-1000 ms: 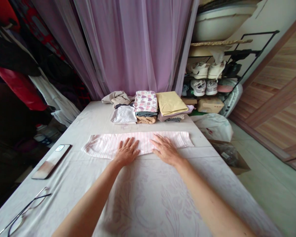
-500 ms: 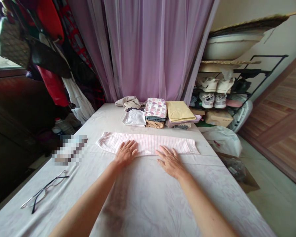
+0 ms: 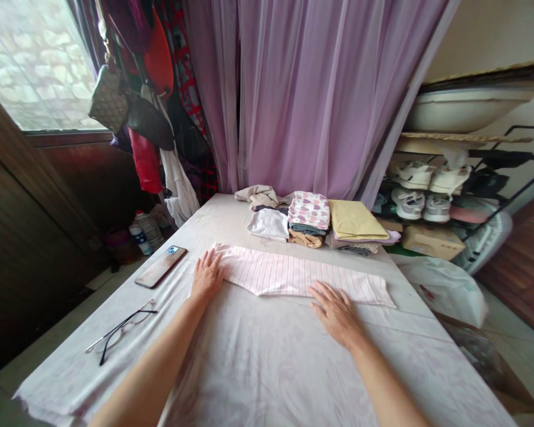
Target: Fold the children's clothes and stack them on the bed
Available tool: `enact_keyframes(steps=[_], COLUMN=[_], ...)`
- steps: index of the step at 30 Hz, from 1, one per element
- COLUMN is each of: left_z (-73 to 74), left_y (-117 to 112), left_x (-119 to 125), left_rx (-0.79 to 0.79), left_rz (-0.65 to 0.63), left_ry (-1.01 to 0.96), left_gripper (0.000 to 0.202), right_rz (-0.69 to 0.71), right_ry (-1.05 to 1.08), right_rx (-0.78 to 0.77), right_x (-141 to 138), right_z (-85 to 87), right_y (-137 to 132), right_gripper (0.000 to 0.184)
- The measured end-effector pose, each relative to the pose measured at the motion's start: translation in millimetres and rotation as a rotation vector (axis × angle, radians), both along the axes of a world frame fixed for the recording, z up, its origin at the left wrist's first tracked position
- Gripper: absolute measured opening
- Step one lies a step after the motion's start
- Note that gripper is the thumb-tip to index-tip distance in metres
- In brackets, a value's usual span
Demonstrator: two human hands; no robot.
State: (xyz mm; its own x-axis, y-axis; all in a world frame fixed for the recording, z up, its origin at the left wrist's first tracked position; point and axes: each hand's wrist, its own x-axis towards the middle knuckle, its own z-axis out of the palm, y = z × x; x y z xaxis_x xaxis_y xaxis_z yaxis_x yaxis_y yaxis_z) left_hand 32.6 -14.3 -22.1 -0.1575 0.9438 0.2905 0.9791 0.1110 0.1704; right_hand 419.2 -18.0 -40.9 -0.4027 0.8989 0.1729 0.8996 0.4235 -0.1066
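Observation:
A pair of pink-and-white striped trousers (image 3: 276, 274), folded lengthwise into a long strip, lies across the bed-like surface (image 3: 267, 356) in front of me. My left hand (image 3: 207, 276) rests on its left end, fingers stretched out and covering part of the edge. On the near edge toward the right, my right hand (image 3: 336, 309) lies flat with fingers spread over the cloth. Neither hand grips the fabric.
Behind lie folded clothes: a white piece (image 3: 268, 225), a heart-patterned piece (image 3: 309, 209) and a yellow piece (image 3: 356, 219). To the left are a phone (image 3: 161, 267) and eyeglasses (image 3: 121, 331). A shoe rack (image 3: 511, 153) stands right; a purple curtain (image 3: 293, 101) hangs behind.
My left hand has slid left along the trousers to their end. My right hand stays flat near the same part of the cloth. The view has turned left.

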Motion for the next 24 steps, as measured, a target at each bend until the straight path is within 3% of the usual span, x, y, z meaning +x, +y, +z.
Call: enact_keyframes(steps=[3, 5, 9, 16, 24], left_z=[1.8, 4.4, 6.0, -1.0, 4.4], left_y=[3, 6, 9, 14, 25], left_x=[-7, -9, -12, -24, -40], left_rx=[0.010, -0.041, -0.062, 0.022, -0.038], left_rz=[0.249, 0.318, 0.315, 0.196, 0.316], left_ry=[-0.091, -0.149, -0.224, -0.256, -0.122], left_gripper=[0.049, 0.042, 0.028, 0.025, 0.032], right_rz=[-0.012, -0.029, -0.041, -0.031, -0.016], right_ry=[0.000, -0.008, -0.012, -0.011, -0.014], right_rx=[0.007, -0.004, 0.008, 0.088, 0.114], right_x=[0, 0, 1, 5, 6], right_z=[-3.1, -4.5, -8.7, -16.4, -17.3], right_y=[2, 3, 5, 5, 4], right_gripper=[0.045, 0.045, 0.046, 0.045, 0.044])
